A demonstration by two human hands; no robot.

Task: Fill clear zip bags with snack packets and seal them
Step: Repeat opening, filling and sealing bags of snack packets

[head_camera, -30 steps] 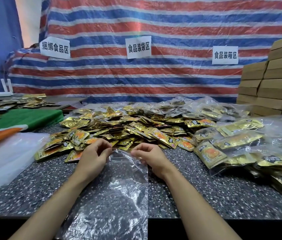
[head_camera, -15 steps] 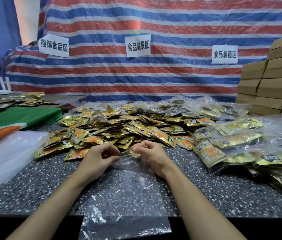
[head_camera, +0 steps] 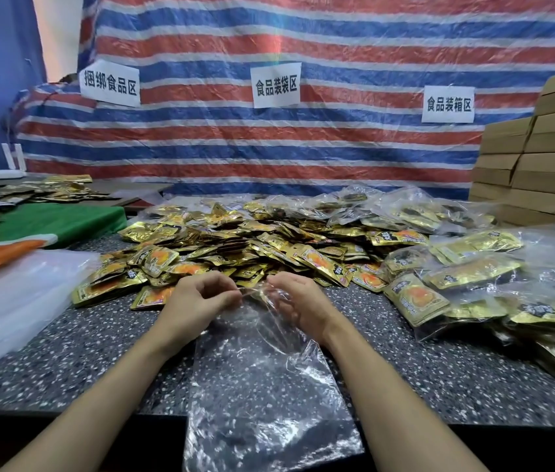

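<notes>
1 empty bag (head_camera: 262, 379) lay on the table (head_camera: 65, 362) in the head view, its near end overhanging the edge, its mouth just short of the packets (head_camera: 235, 247). Left hand (head_camera: 198, 301) and right hand (head_camera: 298, 304) each pinched the mouth. Film judged light, limp, slippery; best held at the stiffer zip rim.

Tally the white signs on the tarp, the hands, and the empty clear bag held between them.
White signs: 3, left sign, middle sign, right sign
Hands: 2, left hand, right hand
Empty clear bag: 1
Total: 6
</notes>
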